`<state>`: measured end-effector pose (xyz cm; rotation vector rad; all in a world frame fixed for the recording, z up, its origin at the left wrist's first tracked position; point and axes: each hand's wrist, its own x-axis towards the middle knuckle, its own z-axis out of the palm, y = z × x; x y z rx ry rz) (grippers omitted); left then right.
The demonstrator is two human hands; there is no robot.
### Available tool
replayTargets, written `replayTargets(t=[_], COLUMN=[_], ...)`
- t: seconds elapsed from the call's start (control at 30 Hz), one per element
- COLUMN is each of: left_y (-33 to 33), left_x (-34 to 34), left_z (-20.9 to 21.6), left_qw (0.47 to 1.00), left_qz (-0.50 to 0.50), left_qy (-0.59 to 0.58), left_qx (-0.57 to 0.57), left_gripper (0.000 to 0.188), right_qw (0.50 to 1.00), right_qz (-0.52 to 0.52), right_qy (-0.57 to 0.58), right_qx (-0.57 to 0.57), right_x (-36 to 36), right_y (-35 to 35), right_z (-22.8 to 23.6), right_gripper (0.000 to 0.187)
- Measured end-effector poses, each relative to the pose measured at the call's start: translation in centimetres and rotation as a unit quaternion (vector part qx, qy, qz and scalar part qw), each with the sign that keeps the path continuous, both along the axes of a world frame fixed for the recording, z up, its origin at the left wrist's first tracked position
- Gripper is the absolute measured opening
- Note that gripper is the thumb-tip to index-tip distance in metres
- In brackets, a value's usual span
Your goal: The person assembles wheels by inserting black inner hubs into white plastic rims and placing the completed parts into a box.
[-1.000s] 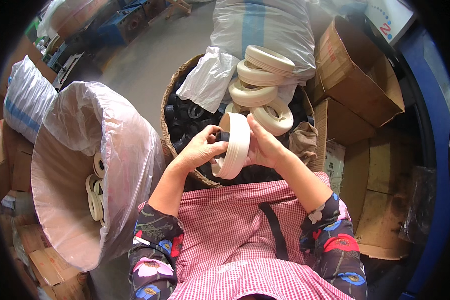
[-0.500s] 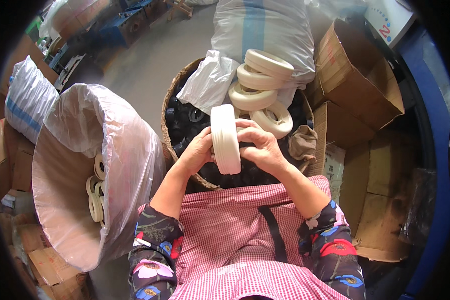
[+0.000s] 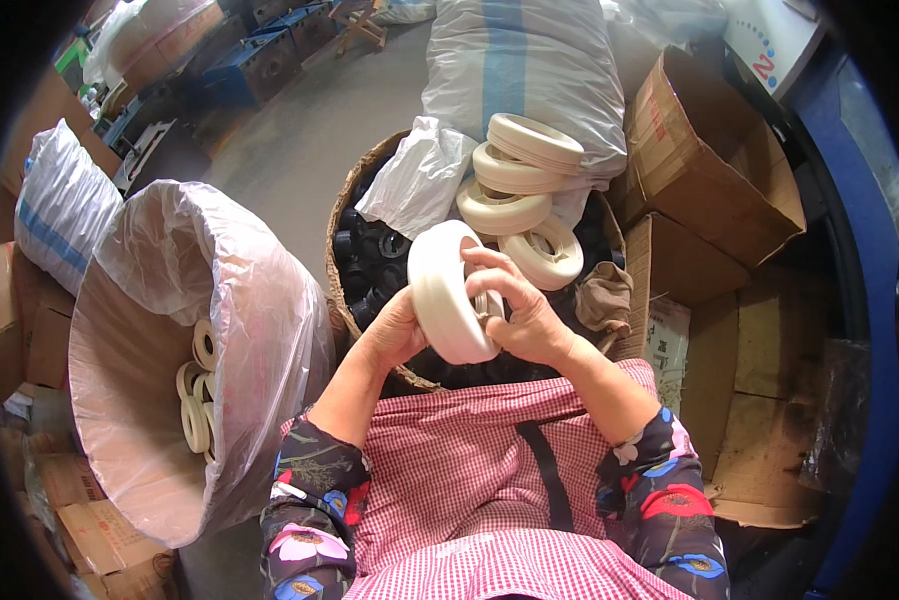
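A thick cream-white ring (image 3: 438, 295) is between my hands, tilted so that its outer band and part of its opening show. My left hand (image 3: 396, 330) closes on its lower left edge, the fingertips hidden behind it. My right hand (image 3: 530, 318) grips the ring's right side, fingers bent at the opening and thumb low on the rim. Just beyond, several similar rings lie in a leaning pile, among them a top ring (image 3: 536, 140) and a lower ring (image 3: 570, 262). They rest over a round container (image 3: 344, 205) filled with black plastic parts (image 3: 368, 305).
At left stands a plastic-lined bin (image 3: 120, 400) with several cream rings (image 3: 196, 425) inside. A white plastic bag (image 3: 420, 180) and a brown cloth (image 3: 605, 298) lie on the round container. A large blue-striped sack (image 3: 560, 70) stands behind; open cardboard boxes (image 3: 700, 170) stand at right.
The held ring has turned from nearly edge-on to tilted, so its opening shows more. My right fingers have shifted onto its upper inner rim, and my left hand sits slightly lower.
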<state>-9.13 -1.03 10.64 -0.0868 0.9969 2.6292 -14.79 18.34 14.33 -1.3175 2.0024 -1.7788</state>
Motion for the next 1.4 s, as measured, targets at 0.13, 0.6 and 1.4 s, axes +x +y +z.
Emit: replayTargets(t=[0.13, 0.6, 1.4], left_y=[-0.6, 1.1, -8.2], left_x=[0.0, -0.3, 0.8], left_z=[-1.3, 0.1, 2.5], left_qw=[0.990, 0.998, 0.989], left_qz=[-0.092, -0.050, 0.084], left_qy=[0.013, -0.045, 0.068], left_qx=[0.101, 0.021, 0.102], left_gripper=[0.045, 0.053, 0.030], right_qw=[0.988, 0.978, 0.827], right_qz=[0.025, -0.089, -0.271], right_qy=[0.143, 0.186, 0.093], right_qx=[-0.050, -0.032, 0.484], right_x=[0.4, 0.4, -7.9], right_y=[-0.5, -0.2, 3.7], right_z=[0.3, 0.2, -4.5], right_gripper=[0.046, 0.040, 0.058])
